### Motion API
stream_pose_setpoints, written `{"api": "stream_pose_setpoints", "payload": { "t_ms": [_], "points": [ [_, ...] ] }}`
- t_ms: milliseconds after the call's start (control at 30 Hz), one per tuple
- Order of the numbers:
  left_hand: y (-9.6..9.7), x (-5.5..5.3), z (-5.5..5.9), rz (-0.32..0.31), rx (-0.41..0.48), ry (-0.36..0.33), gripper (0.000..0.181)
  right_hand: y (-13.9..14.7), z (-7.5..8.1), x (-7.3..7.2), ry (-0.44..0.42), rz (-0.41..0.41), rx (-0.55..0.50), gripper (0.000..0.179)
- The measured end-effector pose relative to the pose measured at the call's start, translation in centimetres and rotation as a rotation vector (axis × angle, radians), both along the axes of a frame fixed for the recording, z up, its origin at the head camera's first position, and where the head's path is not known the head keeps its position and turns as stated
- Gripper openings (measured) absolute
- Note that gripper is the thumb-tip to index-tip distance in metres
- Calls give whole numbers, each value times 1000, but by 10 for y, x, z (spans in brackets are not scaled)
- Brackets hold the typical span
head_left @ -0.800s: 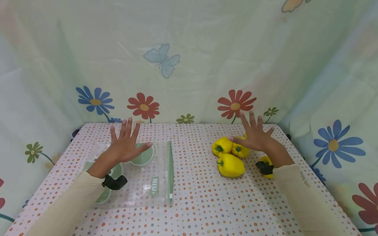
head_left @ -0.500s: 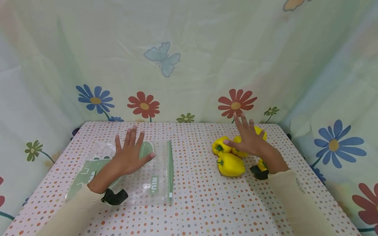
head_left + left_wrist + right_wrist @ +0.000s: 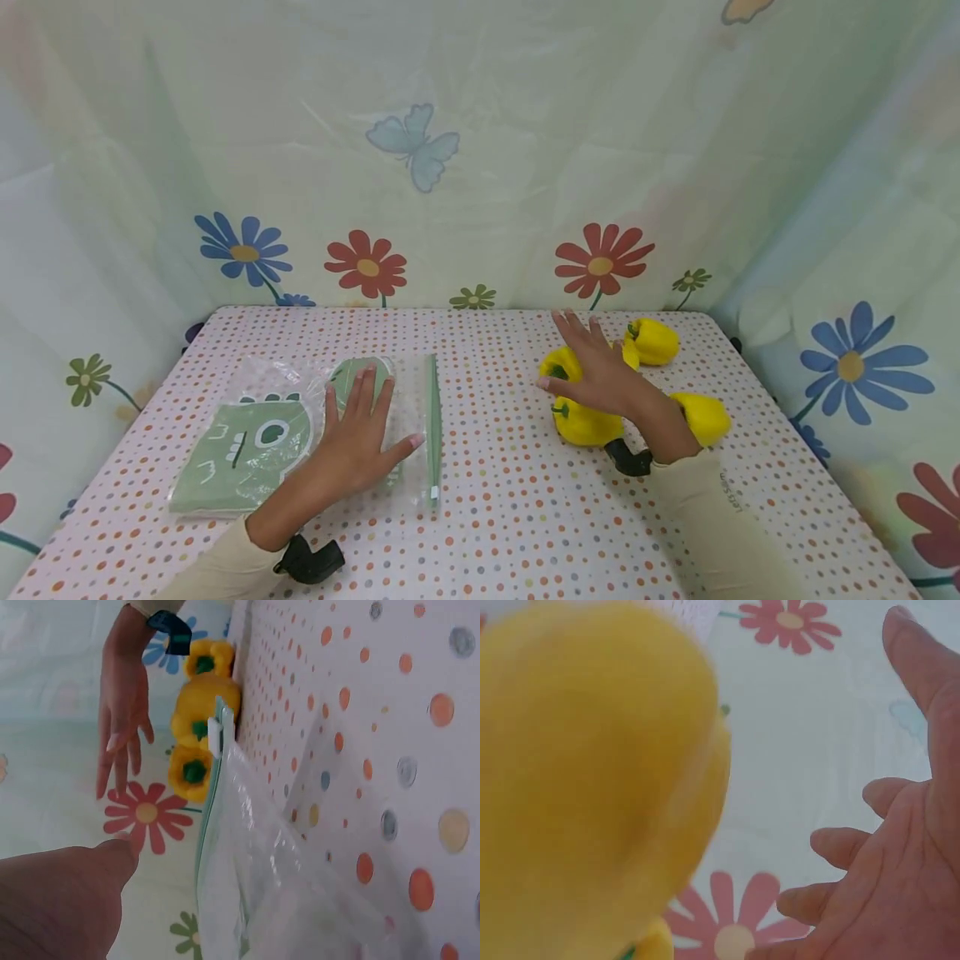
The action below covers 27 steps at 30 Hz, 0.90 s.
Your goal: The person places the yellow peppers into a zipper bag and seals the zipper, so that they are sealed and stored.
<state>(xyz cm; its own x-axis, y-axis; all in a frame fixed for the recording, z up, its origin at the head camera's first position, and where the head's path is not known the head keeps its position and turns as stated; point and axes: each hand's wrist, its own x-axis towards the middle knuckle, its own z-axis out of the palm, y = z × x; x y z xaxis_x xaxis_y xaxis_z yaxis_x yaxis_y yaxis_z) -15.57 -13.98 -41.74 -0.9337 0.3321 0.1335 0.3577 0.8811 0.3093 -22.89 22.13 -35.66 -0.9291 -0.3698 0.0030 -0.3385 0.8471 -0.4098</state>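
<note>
On the left half of the worktop [image 3: 487, 517], in the head view, lies a clear zip bag [image 3: 277, 442] with a green print, its green strip [image 3: 433, 429] turned toward the middle. The left hand [image 3: 360, 446] is over the bag, its fingers [image 3: 366, 392] straight, spread and pointing to the far edge; they grip nothing, and from here I cannot tell whether they touch the plastic. The thumb points toward the strip.

Toward the right edge, the right hand [image 3: 600, 375] is over a group of yellow peppers, fingers spread and holding nothing. Beneath it, partly covered, are a front pepper [image 3: 588, 425] and a back-left pepper [image 3: 558, 361]; another pepper [image 3: 632, 357] shows just behind the hand. A further pepper [image 3: 656, 343] sits nearest the far right corner, and a right-hand pepper [image 3: 705, 418] is beside the wrist, nearer the right edge.

In the left wrist view, the left thumb shows apart from the bag, whose strip edge rises from the worktop. Beyond are three peppers and the right hand, its fingers parted.

In the right wrist view, a large, blurred pepper fills the left side. The fingers are at the right, spread, with a clear gap between them and it.
</note>
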Motion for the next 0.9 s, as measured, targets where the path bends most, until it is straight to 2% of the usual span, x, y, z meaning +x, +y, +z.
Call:
{"api": "stream_pose_setpoints", "payload": {
  "t_ms": [233,367,500,600,767,900],
  "points": [
    [14,9,-7,-55,40,-52,96,-22,-4,4,3,82,-109,78],
    [21,10,-13,-36,31,-34,97,-40,-12,4,20,159,-153,68],
    [29,10,-21,-15,45,-50,100,-58,-21,4,29,239,-170,61],
    [34,10,-26,-1,49,-64,102,-72,-27,4,3,274,-174,55],
    [36,11,-31,22,54,-45,96,-90,-39,3,-72,292,-193,51],
    [34,12,-33,23,86,-82,88,-102,-49,1,-120,309,-185,49]
  ]
}}
